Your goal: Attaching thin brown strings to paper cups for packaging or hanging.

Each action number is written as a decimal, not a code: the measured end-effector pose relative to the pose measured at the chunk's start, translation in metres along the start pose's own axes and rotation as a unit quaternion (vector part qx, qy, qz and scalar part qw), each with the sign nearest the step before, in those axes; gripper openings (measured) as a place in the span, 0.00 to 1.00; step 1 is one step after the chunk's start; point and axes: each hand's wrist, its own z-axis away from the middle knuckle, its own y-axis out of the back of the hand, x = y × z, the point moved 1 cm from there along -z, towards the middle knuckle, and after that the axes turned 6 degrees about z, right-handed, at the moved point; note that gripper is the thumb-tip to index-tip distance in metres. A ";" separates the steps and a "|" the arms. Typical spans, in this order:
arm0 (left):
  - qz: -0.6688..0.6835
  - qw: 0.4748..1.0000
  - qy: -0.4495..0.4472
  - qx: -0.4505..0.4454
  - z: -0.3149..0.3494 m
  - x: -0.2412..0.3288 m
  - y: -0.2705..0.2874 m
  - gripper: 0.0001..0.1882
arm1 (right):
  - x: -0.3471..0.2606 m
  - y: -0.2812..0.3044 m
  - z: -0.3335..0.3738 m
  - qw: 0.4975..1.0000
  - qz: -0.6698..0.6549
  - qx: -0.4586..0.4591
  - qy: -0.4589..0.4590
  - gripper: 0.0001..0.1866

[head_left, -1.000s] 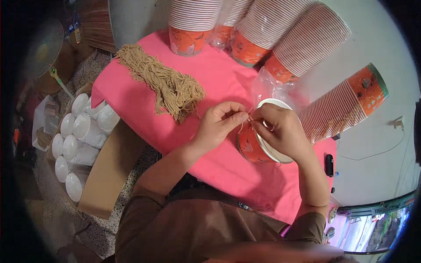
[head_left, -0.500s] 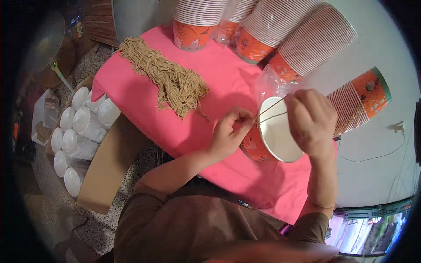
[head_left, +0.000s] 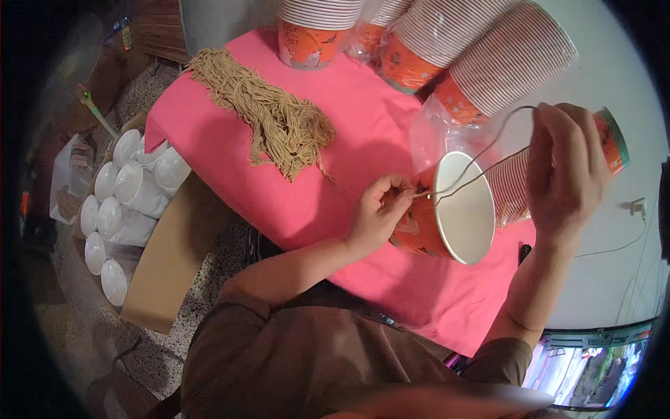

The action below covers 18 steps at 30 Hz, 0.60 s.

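A large paper bucket (head_left: 466,216), white inside and orange outside, lies tilted on the pink cloth with its mouth toward the right. Thumb and fingertips of my left hand (head_left: 380,213) pinch a thin brown cord (head_left: 481,174) at the bucket's side, just below the rim. My right hand (head_left: 569,167) is raised to the right of the mouth, its fingers closed on the cord. Two strands run between my hands across the opening, the upper one slack and bowed. Up and left of my left hand lies a bundle of tan cords (head_left: 279,126).
Stacks of nested buckets (head_left: 513,59) line the far side of the pink-covered table (head_left: 377,133), some in clear plastic. Another stack (head_left: 511,185) lies behind my right hand. At left, a cardboard box (head_left: 171,272) holds several white cups (head_left: 129,188). A lit screen (head_left: 586,366) is at lower right.
My right hand has moved right and slightly up, drawing the strands out longer. The bucket and my left hand have shifted a little to the right; the bucket's mouth has turned more to the right.
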 end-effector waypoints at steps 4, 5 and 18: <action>0.022 1.000 0.004 0.007 0.002 -0.008 0.009 0.05 | 0.001 -0.003 0.014 0.995 0.011 -0.091 -0.034 0.09; 0.007 1.000 -0.011 0.006 0.000 -0.008 0.014 0.05 | 0.001 -0.002 0.019 0.995 0.011 -0.092 -0.033 0.09; -0.061 0.996 -0.008 -0.069 -0.010 0.024 0.017 0.04 | -0.008 0.025 0.082 0.851 -0.338 -0.167 -0.365 0.04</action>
